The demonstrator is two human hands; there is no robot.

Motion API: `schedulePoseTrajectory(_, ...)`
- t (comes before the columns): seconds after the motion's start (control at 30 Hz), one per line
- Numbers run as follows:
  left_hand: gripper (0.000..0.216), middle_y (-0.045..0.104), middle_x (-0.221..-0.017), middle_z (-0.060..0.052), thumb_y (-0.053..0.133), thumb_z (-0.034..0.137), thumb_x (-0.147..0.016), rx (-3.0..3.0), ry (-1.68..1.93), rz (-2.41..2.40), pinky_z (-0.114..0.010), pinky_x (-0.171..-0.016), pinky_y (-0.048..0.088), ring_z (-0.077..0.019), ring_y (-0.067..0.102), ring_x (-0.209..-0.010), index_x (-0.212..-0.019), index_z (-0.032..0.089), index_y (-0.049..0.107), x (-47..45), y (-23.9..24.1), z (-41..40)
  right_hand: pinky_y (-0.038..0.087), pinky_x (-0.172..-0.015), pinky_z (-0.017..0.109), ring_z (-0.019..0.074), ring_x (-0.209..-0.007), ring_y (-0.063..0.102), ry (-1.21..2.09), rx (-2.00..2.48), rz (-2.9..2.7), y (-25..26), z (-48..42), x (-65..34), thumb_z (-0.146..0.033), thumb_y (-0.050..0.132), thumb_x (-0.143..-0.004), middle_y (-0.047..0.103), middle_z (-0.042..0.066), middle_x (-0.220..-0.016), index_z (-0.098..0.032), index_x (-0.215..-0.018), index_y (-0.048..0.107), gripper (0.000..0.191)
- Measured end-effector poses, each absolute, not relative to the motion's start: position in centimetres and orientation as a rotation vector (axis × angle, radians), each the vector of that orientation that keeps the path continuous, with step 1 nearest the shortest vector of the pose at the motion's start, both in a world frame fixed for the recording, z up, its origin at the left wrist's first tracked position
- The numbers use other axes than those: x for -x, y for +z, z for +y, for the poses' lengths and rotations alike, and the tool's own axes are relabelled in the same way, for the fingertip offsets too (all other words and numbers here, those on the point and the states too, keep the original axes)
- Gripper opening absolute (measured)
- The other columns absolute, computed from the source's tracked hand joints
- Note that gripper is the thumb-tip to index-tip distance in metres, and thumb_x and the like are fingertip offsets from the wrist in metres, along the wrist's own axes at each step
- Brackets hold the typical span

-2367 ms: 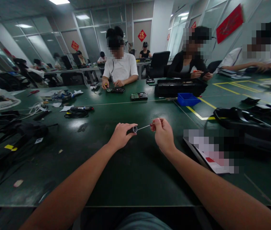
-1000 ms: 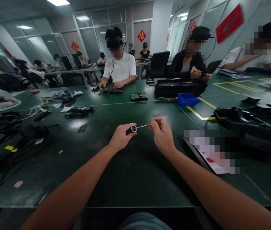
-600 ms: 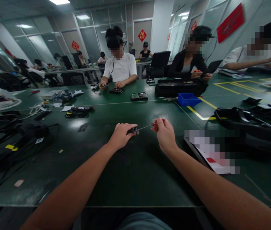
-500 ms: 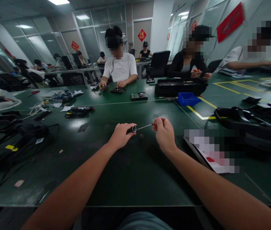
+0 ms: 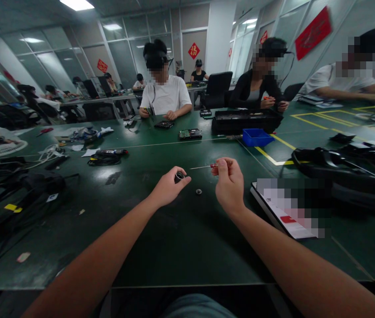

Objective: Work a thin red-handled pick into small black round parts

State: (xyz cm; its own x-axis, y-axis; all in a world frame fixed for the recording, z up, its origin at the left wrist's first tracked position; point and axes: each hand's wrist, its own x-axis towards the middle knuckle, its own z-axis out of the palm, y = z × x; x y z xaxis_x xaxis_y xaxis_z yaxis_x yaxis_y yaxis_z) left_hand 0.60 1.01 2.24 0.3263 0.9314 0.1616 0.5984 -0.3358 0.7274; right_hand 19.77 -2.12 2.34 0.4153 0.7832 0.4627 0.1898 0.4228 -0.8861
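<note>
Between the thumb and fingers of my left hand (image 5: pixel 169 186) is a short black cylinder (image 5: pixel 179 177), its round open end with a bright rim turned toward me. My right hand (image 5: pixel 229 181) grips a small screwdriver (image 5: pixel 214 165) by its reddish handle; the thin metal shaft points left. The shaft's tip is apart from the cylinder, a little above and right of it. A small round metallic part (image 5: pixel 198 191) lies on the green table (image 5: pixel 160 247) between my hands. What is inside the cylinder is too dark to make out.
A notebook-like item (image 5: pixel 273 212) lies right of my right forearm, with black straps (image 5: pixel 339 181) beyond it. Farther off are a blue bin (image 5: pixel 257 137), a black tray (image 5: pixel 247 121) and a circuit board (image 5: pixel 190 134). Cables (image 5: pixel 106 157) and black gear (image 5: pixel 18 190) lie left. Co-workers sit opposite.
The screwdriver tip has come away from the cylinder's mouth, and its shaft is now more level. My left hand has tilted the cylinder's opening upward and moved slightly left.
</note>
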Motion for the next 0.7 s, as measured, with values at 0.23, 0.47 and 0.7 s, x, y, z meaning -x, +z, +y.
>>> schedulePoseTrajectory(0.23, 0.028, 0.068, -0.11, -0.008, 0.059, 0.035, -0.093, -2.457, 0.414, 1.176, -0.037, -0.081, 0.051, -0.0253, 0.064, -0.096, -0.117, 0.022, 0.065, -3.2, 1.9, 1.3, 0.048, -0.074, 0.035, 0.0182, -0.076, 0.062, 0.431, 1.065, -1.157, 2.7, -2.7, -19.6, -0.041, 0.047, -0.1, 0.065, 0.001, -0.082, -0.025, -0.097, 0.058, 0.02)
schedulePoseTrajectory(0.47, 0.023, 0.067, -0.101, -0.01, 0.058, 0.039, -0.093, -2.678, 0.04, 1.247, -0.035, -0.068, 0.049, -0.0278, 0.066, -0.086, -0.105, 0.022, 0.067, -4.8, 1.4, 1.7, 0.048, -0.074, 0.035, 0.0178, -0.076, 0.063, 0.43, 1.07, -1.176, 2.5, -2.7, -19.7, -0.039, 0.046, -0.101, 0.066, 0.001, -0.081, -0.024, -0.098, 0.058, 0.019)
schedulePoseTrajectory(0.7, 0.028, 0.069, -0.098, -0.006, 0.062, 0.039, -0.088, -2.28, 0.455, 1.242, -0.033, -0.072, 0.047, -0.0215, 0.063, -0.084, -0.108, 0.02, 0.066, -1.2, 1.8, 2.8, 0.048, -0.072, 0.035, 0.0171, -0.075, 0.063, 0.412, 1.038, -1.168, 2.2, -2.4, -19.6, -0.039, 0.048, -0.1, 0.066, 0.0, -0.08, -0.023, -0.098, 0.06, 0.02)
